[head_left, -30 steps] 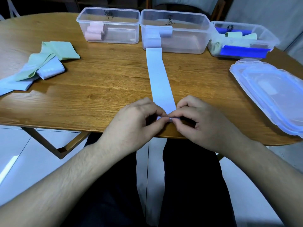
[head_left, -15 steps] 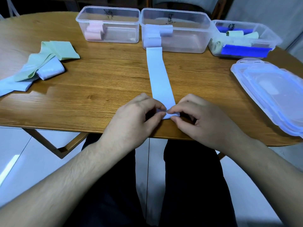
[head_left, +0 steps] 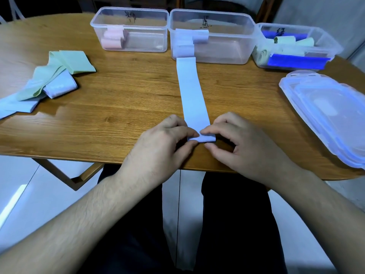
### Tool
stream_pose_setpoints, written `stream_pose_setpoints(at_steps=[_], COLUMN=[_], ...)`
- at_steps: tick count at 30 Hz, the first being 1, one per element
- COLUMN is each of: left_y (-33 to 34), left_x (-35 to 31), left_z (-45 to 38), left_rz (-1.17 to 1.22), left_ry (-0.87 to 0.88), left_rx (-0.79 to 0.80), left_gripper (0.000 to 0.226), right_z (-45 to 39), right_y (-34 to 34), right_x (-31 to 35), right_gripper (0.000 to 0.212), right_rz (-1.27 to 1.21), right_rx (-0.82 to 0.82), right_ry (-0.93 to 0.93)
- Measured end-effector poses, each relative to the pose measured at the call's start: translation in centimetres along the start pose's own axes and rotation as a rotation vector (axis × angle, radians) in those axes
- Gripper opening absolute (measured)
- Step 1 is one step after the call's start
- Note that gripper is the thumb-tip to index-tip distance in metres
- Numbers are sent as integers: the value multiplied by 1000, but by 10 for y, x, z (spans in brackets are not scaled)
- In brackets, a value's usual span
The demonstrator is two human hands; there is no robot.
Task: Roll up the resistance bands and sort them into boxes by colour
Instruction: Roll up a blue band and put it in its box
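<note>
A long pale lilac resistance band (head_left: 191, 91) lies flat on the wooden table (head_left: 122, 107), running from the middle box toward me. Its near end is curled into a small roll (head_left: 203, 138). My left hand (head_left: 164, 143) pinches the roll's left end and my right hand (head_left: 241, 143) pinches its right end. Three clear boxes stand along the far edge: the left box (head_left: 130, 29) holds pink rolls, the middle box (head_left: 212, 36) holds lilac rolls, and the right box (head_left: 296, 45) holds pale green rolls and something bright blue.
A loose heap of green and lilac bands (head_left: 49, 80) lies at the table's left. Stacked clear lids (head_left: 327, 113) sit at the right edge. The table's near edge runs just below my hands, with my legs under it.
The roll at the band's near end has grown and moved a little farther from the table edge. Both hands have shifted forward with it.
</note>
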State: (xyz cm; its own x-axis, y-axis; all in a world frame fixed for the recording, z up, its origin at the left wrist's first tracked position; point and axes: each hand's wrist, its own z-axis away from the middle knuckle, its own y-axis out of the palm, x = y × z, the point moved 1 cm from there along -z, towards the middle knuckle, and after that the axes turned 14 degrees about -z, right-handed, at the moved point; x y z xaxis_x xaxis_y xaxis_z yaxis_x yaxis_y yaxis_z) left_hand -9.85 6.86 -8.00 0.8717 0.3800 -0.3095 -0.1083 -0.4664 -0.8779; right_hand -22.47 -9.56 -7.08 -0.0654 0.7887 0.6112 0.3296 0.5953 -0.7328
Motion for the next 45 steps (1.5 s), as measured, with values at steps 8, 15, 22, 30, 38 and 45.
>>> stream_pose_setpoints(at_steps=[8, 15, 22, 30, 38, 45], left_y=[-2, -1, 0, -1, -6, -11], left_x=[0, 4, 5, 10, 9, 3], left_z=[-6, -10, -14, -22, -19, -4], left_rz=[19, -43, -79, -106, -66, -27], left_ry=[-23, 21, 19, 47, 68, 103], left_rx=[18, 5, -8, 36, 28, 50], left_gripper=[22, 25, 25, 32, 22, 24], right_z=[-9, -16, -16, -26, -20, -1], right_y=[0, -2, -5, -5, -2, 5], right_x=[-6, -8, -13, -18, -11, -2], right_gripper=[19, 26, 25, 28, 25, 20], right_rz=[23, 3, 3, 48, 16, -38], right_rx=[-6, 17, 35, 59, 16, -44], right_ry=[12, 54, 12, 16, 4, -13])
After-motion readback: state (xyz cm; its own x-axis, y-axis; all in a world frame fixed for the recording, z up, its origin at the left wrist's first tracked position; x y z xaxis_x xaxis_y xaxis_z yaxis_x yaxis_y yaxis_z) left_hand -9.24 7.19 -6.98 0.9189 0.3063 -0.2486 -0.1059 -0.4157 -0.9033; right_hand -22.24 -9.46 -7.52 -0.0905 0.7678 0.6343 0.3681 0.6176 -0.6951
